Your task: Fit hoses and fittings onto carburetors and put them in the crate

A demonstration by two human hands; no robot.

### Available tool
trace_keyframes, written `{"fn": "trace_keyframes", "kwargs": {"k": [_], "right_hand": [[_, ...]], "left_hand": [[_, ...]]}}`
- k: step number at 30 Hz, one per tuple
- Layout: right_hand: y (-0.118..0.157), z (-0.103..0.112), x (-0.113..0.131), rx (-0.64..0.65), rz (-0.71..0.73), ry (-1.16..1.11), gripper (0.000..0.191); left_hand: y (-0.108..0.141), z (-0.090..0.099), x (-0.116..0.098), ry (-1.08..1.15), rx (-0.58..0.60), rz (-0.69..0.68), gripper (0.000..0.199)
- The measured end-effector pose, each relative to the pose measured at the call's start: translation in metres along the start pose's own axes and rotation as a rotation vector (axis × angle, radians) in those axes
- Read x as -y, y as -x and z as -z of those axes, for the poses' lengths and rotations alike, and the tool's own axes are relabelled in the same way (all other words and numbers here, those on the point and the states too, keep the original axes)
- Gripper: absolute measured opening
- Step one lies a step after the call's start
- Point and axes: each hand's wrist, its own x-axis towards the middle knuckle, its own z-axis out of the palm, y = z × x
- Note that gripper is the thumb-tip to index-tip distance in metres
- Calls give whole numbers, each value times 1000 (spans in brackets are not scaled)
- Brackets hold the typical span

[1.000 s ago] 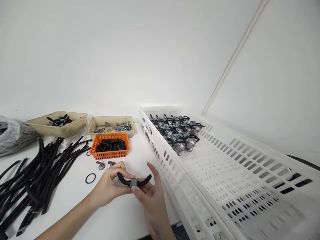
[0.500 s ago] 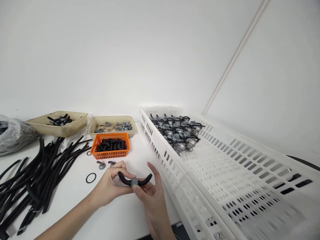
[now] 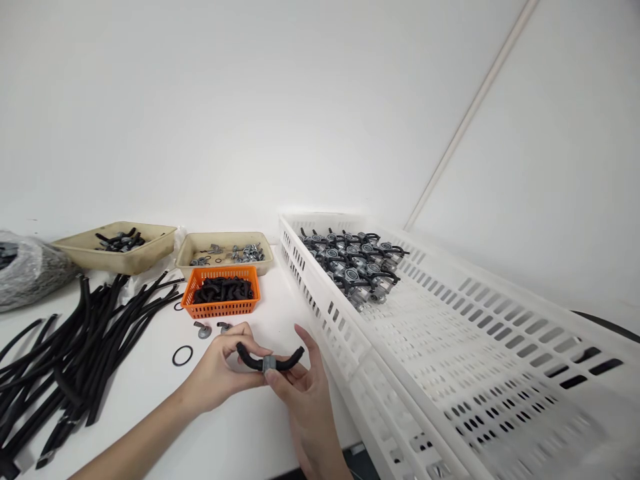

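Note:
Between my two hands, above the front of the white table (image 3: 240,427), is a small grey fitting with two curved black hose ends (image 3: 269,363), one reaching out to each side. My left hand (image 3: 227,367) pinches it from the left with thumb and fingers. From the right, my right hand (image 3: 305,387) presses its thumb to the grey middle, its index finger raised away. Beyond my left hand lie two small grey caps with stems, one of them a grey cap (image 3: 203,330) in plain view. A black rubber ring (image 3: 183,355) lies flat to their left.
Left lie many long black hoses (image 3: 95,347) beside a plastic bag (image 3: 33,270). Behind are an orange basket (image 3: 220,310) of black pieces and two beige trays, a nearer-right tray (image 3: 225,237) and a left tray (image 3: 120,263). A white crate (image 3: 360,353) holding hose-fitted parts (image 3: 355,263) stands right.

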Motion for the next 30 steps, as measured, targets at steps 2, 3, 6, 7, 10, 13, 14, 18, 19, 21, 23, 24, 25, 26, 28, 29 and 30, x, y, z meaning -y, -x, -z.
{"fn": "trace_keyframes", "kwargs": {"k": [2, 3, 6, 7, 10, 13, 14, 18, 19, 21, 23, 24, 25, 26, 28, 29, 30], "right_hand": [[0, 0, 0, 1, -1, 8, 92], [-1, 0, 0, -1, -1, 12, 92], [-1, 0, -1, -16, 11, 21, 90], [-2, 0, -2, -23, 19, 20, 90], [-2, -1, -3, -32, 30, 9, 89], [-2, -2, -3, -39, 22, -4, 89], [-3, -2, -3, -42, 21, -8, 89], [-3, -2, -3, -54, 20, -24, 90], [-4, -2, -3, -59, 21, -28, 89], [-4, -1, -2, -68, 23, -36, 88], [-4, -1, -2, -73, 24, -34, 87], [-4, -1, -2, -75, 25, -26, 86], [-4, -2, -2, -77, 27, -16, 85], [-4, -2, -2, -81, 30, -5, 84], [-4, -3, -3, -92, 45, 15, 82], [-3, -3, -3, -96, 52, 19, 81], [-3, -3, -4, -99, 57, 20, 81]], "left_hand": [[0, 0, 0, -9, 4, 9, 21], [0, 0, 0, -16, 7, 16, 21], [-1, -1, -3, -39, 21, 29, 22], [-1, -2, -5, -48, 27, 28, 22], [0, -4, -9, -79, 47, 32, 22], [1, -7, -9, -69, 46, 58, 33], [2, -7, -8, -58, 42, 67, 37], [4, -8, -7, -52, -17, 62, 49], [4, -8, -7, -60, -50, 40, 55], [3, -7, -9, -108, -100, -41, 63], [3, -7, -10, -203, -110, -144, 55], [3, -6, -11, -261, -107, -194, 48], [3, -6, -11, -319, -109, -243, 41], [4, -6, -11, -377, -120, -288, 36], [4, -6, -10, -485, -156, -367, 32], [5, -6, -9, -533, -176, -403, 30], [5, -6, -7, -574, -195, -431, 28]]}}
